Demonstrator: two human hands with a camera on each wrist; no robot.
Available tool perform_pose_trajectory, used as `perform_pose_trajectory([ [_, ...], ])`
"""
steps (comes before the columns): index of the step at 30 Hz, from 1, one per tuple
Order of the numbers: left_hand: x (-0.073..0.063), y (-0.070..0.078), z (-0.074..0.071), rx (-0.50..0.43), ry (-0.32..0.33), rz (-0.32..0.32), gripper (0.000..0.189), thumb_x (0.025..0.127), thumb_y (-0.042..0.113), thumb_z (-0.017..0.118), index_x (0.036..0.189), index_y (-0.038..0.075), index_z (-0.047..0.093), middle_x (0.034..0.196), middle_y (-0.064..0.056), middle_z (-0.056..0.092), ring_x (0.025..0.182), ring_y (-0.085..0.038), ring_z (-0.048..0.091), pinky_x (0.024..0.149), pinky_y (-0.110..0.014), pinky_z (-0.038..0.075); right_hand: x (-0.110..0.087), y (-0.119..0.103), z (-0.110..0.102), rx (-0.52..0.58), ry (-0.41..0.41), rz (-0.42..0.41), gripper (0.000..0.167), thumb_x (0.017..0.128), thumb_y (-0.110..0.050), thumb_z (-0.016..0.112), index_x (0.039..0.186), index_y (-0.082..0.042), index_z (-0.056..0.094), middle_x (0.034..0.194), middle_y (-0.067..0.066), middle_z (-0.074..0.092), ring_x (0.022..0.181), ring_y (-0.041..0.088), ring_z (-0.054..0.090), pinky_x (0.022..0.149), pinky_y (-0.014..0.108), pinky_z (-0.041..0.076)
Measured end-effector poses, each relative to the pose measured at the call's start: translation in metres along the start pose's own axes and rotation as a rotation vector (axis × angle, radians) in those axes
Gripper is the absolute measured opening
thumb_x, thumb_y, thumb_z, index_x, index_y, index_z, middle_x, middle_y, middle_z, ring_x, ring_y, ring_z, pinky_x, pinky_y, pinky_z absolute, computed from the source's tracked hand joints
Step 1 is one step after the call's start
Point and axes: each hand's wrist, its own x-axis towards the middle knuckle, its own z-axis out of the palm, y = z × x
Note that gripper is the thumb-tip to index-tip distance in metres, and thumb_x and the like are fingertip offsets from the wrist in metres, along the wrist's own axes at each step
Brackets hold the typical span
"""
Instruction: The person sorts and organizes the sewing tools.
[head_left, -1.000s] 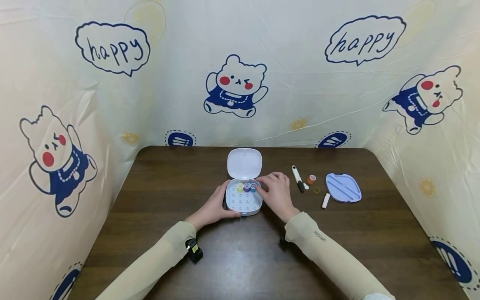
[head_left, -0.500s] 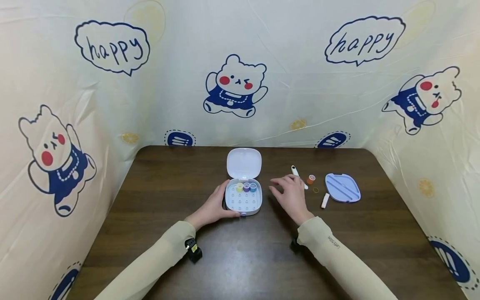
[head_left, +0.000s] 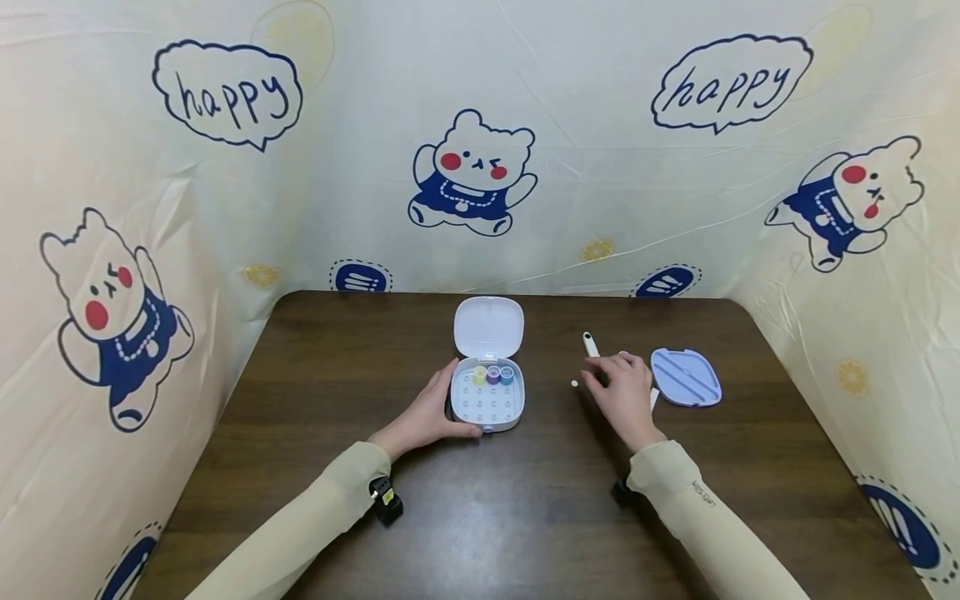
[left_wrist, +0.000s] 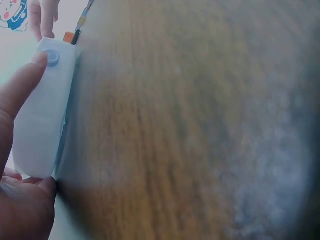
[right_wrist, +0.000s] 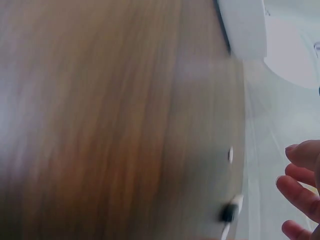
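My left hand (head_left: 425, 412) grips the left side of a pale blue sewing box (head_left: 487, 414), thumb at its front near the latch (left_wrist: 52, 58). The box's lid (head_left: 489, 326) stands raised. Inside, a yellow spool (head_left: 480, 375), a purple spool (head_left: 493, 375) and a blue spool (head_left: 507, 375) sit in the back row, above rows of small pegs. My right hand (head_left: 624, 400) hovers to the right over the loose items, fingers loosely bent and apart, holding nothing visible. It mostly hides the orange spool (left_wrist: 68, 37).
A slim white tool (head_left: 590, 343) lies partly behind my right hand, and a small white disc (head_left: 574, 383) lies left of it. The blue slotted tray (head_left: 687, 377) rests farther right. A white stick (head_left: 655, 398) shows beside the hand.
My right hand has left the blue spool in the box and moved right, over the loose items. The small white disc has come into view. My left hand and the box stay put.
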Motion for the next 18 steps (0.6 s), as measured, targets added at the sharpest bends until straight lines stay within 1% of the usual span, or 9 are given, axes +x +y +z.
perform_pose_trajectory([
  [4,-0.001,0.0,0.0,-0.011,0.006,0.005,0.134,0.074,0.047,0.094,0.168,0.008,0.007,0.168,-0.021,0.022,0.153,-0.035,0.029,0.122,-0.055,0.029,-0.001,0.014,-0.006,-0.024,0.031,0.019,0.021,0.084,-0.01,0.086,0.103,-0.003,0.08,0.098,0.017,0.076,0.104,0.047,0.057,0.089,0.063,0.04],
  [7,-0.001,0.0,-0.001,-0.014,0.008,0.007,0.132,0.075,0.048,0.093,0.168,0.01,0.007,0.167,-0.02,0.023,0.152,-0.034,0.03,0.122,-0.055,0.03,-0.001,0.023,-0.011,-0.023,0.036,0.033,0.02,0.084,-0.007,0.085,0.102,-0.001,0.079,0.101,0.019,0.077,0.101,0.047,0.057,0.089,0.061,0.04],
  [10,-0.001,0.0,-0.001,-0.011,0.008,0.008,0.13,0.076,0.049,0.093,0.168,0.01,0.008,0.167,-0.02,0.024,0.151,-0.034,0.031,0.121,-0.055,0.03,-0.002,0.03,-0.014,-0.015,0.033,0.04,0.018,0.086,-0.006,0.084,0.102,0.0,0.079,0.099,0.019,0.077,0.1,0.045,0.057,0.092,0.058,0.039],
  [13,-0.001,0.001,-0.001,-0.007,0.006,0.006,0.13,0.076,0.05,0.093,0.168,0.01,0.01,0.166,-0.019,0.025,0.151,-0.034,0.032,0.121,-0.054,0.03,-0.002,0.035,-0.016,-0.025,0.041,0.046,0.018,0.086,-0.006,0.083,0.102,0.001,0.079,0.097,0.017,0.078,0.099,0.046,0.058,0.091,0.057,0.039],
  [16,-0.001,0.002,-0.001,-0.004,0.003,0.002,0.13,0.076,0.049,0.093,0.168,0.01,0.01,0.166,-0.019,0.025,0.151,-0.033,0.032,0.122,-0.053,0.03,-0.002,0.039,-0.016,-0.045,0.055,0.06,0.02,0.086,-0.005,0.083,0.104,0.001,0.079,0.098,0.018,0.078,0.099,0.048,0.058,0.089,0.06,0.04],
  [18,-0.001,0.003,-0.001,-0.005,0.003,0.004,0.129,0.076,0.048,0.093,0.167,0.01,0.011,0.166,-0.019,0.025,0.151,-0.033,0.032,0.122,-0.053,0.03,-0.002,0.041,-0.017,-0.054,0.05,0.081,0.022,0.087,-0.007,0.082,0.108,0.0,0.079,0.101,0.018,0.077,0.101,0.048,0.057,0.088,0.061,0.039],
])
